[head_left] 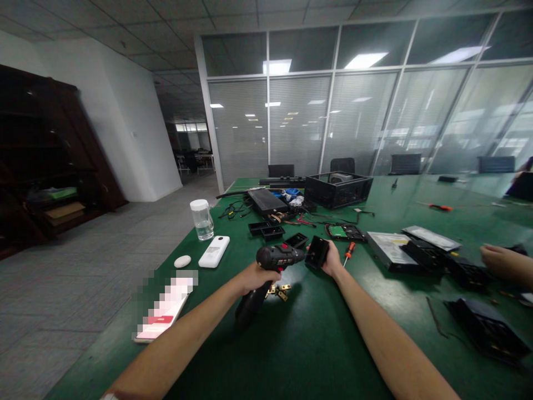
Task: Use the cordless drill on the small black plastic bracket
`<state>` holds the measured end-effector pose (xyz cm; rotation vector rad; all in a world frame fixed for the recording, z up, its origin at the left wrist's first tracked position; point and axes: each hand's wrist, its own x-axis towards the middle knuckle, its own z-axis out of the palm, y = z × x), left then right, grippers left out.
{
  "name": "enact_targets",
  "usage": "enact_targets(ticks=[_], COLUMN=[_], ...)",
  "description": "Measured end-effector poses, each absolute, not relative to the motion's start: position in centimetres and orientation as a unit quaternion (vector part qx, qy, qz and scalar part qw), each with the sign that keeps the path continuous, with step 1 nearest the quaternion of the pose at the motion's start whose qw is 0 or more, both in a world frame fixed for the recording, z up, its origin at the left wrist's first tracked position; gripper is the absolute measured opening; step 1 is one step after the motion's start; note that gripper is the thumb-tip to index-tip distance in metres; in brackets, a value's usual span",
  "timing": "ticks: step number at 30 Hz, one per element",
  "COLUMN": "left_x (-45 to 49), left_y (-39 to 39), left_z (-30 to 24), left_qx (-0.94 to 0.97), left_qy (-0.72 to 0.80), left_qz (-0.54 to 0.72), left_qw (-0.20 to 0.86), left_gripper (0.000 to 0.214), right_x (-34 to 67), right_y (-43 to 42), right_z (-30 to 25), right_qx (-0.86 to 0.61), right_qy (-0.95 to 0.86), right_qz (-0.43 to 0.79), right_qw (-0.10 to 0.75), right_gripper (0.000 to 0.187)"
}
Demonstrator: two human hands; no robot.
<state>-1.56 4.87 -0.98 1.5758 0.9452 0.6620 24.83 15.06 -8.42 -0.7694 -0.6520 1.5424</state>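
Observation:
My left hand (259, 278) is wrapped around the grip of a black cordless drill (275, 257), whose chuck points right. In my right hand (331, 260) is a small black box (317, 253), its hollow side tilted toward the drill. The drill's tip is close to the box; whether they touch I cannot tell. Below the drill lies a small pile of brass-coloured metal pieces (283, 292). Similar black boxes (272, 232) rest on the green table (308, 344) just beyond my hands. A screwdriver with an orange handle (351, 249) lies beside my right hand.
At left stand a clear jar with white lid (203, 219), a white power bank (215, 251) and a phone (166, 308). A black computer case (338, 189), cables and drives sit farther back. Another person's hand (499, 258) is at right, near black brackets (487, 330).

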Motion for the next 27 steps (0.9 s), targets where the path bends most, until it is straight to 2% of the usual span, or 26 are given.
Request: enact_targets(ticks=[17,27], left_x=[-1.49,-1.48], left_y=[4.64,4.65], left_z=[-0.62,-0.78], left_qx=[0.653,0.665], left_qy=[0.410,0.426], left_qz=[0.276,0.283], left_qw=[0.574,0.545], left_gripper=[0.020,0.022], right_x=[24.75,24.69], right_y=[14.90,14.96], right_z=[-8.09,-8.13], right_qx=[-0.331,-0.329], right_qy=[-0.282,-0.277], right_qz=[0.666,0.664], right_qw=[0.606,0.611], right_gripper=[0.036,0.034])
